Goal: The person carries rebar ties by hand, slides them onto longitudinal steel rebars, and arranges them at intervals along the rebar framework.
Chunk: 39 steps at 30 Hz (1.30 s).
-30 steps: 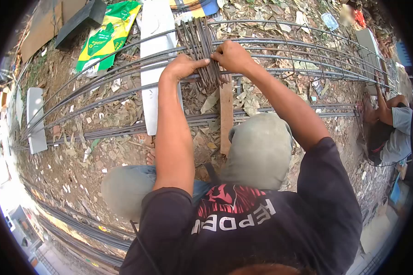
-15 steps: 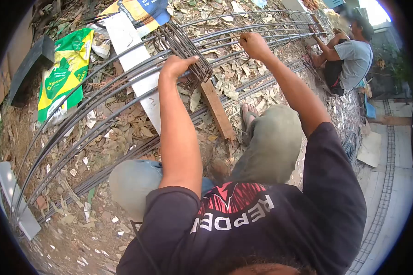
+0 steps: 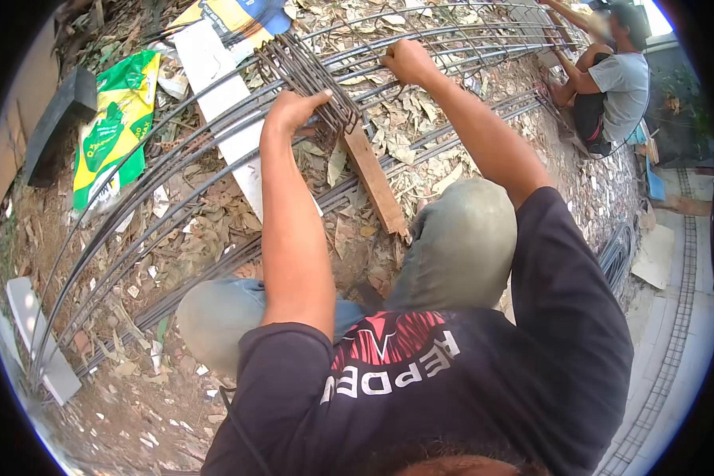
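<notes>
Long steel reinforcing bars (image 3: 206, 136) run in a curved bundle from lower left to upper right. A tight stack of rectangular steel stirrups (image 3: 305, 78) hangs round them. My left hand (image 3: 292, 109) closes against the stack's near side, its thumb stretched across the stirrups and its other fingers mostly hidden. Farther right, my right hand (image 3: 407, 63) makes a fist just at the bars; whatever thin thing it grips cannot be made out. Beyond it, more stirrups stand spaced along the bars.
A wooden block (image 3: 375, 181) and a white board (image 3: 216, 95) lie beneath the bars. Left are a green-yellow sack (image 3: 117, 119) and a dark block (image 3: 59, 127). A co-worker (image 3: 620, 79) squats at the far right end of the bars. Leaves cover the ground.
My right hand has moved left along the bars, closer to the stirrup stack. My left hand stays at the stack. The co-worker's one arm is now raised, and the view has shifted slightly.
</notes>
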### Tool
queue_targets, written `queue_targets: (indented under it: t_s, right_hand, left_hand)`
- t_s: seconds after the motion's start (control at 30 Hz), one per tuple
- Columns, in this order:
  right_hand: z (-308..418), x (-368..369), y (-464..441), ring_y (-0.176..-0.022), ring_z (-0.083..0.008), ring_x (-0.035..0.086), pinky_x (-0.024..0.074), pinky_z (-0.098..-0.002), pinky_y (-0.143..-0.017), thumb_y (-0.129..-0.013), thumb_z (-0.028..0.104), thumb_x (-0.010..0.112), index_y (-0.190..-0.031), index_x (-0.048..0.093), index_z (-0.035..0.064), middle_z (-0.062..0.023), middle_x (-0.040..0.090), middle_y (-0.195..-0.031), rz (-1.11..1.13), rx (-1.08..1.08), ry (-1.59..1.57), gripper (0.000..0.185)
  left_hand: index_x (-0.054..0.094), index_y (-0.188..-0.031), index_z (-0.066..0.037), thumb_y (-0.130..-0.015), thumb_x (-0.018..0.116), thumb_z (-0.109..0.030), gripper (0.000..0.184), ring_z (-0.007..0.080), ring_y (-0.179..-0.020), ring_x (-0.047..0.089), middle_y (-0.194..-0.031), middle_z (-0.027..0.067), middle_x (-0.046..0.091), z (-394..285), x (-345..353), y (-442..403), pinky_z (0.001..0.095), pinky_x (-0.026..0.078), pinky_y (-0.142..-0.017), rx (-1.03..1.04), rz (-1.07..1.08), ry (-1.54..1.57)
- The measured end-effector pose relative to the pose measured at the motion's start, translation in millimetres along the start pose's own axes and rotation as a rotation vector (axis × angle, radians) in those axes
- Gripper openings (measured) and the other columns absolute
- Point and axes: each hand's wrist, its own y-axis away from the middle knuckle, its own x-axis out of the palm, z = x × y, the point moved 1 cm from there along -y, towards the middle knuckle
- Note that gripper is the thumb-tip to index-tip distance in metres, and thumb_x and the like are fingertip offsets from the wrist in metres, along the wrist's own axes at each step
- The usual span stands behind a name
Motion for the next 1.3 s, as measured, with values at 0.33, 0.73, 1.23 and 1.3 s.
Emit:
queue_targets:
  t_s: [0.33,0.73,1.23,1.3]
  right_hand:
    - [2.8,-2.3,8.7,-0.079,-0.0330,0.074,0.0591,-0.0436,-0.081,-0.087,0.021,0.071,-0.089,0.077,0.0032,-0.0190,0.074,-0.076,0.002,0.016,-0.262,0.019]
    - [99.2,29.8,42.5,-0.096,-0.0419,0.073,0.0584,-0.0484,-0.083,-0.089,0.028,0.070,-0.090,0.077,0.0000,-0.0258,0.074,-0.096,0.163,-0.123,-0.320,0.029]
    - [78.0,-1.2,40.6,-0.087,-0.0407,0.073,0.0577,-0.0473,-0.085,-0.082,0.027,0.070,-0.090,0.077,-0.0003,-0.0249,0.074,-0.087,0.091,-0.027,-0.323,0.029]
    - [66.3,-9.9,42.3,-0.083,-0.0385,0.073,0.0573,-0.0455,-0.083,-0.083,0.024,0.068,-0.092,0.077,-0.0010,-0.0234,0.074,-0.082,0.127,0.028,-0.399,0.028]
  left_hand:
    - [0.078,-0.105,0.001,-0.082,0.082,-0.050,0.056,0.0247,-0.088,0.074,-0.099,0.0123,0.077,5.1,8.5,-12.9,0.0397,0.062,-0.081,-0.093,-0.190,-0.144]
    - [0.076,-0.103,-0.002,-0.086,0.081,-0.037,0.039,0.0194,-0.082,0.073,-0.093,0.0097,0.078,2.1,7.4,-10.5,0.0314,0.056,-0.076,-0.086,-0.221,-0.013]
    - [0.079,-0.102,-0.002,-0.081,0.086,-0.028,0.035,0.0216,-0.089,0.073,-0.099,0.0115,0.079,20.1,-0.4,-26.9,0.0336,0.053,-0.085,-0.037,-0.331,0.033]
    - [0.079,-0.101,-0.002,-0.080,0.086,-0.028,0.034,0.0218,-0.089,0.073,-0.099,0.0117,0.078,26.5,-1.7,-34.0,0.0335,0.053,-0.085,-0.022,-0.325,0.017]
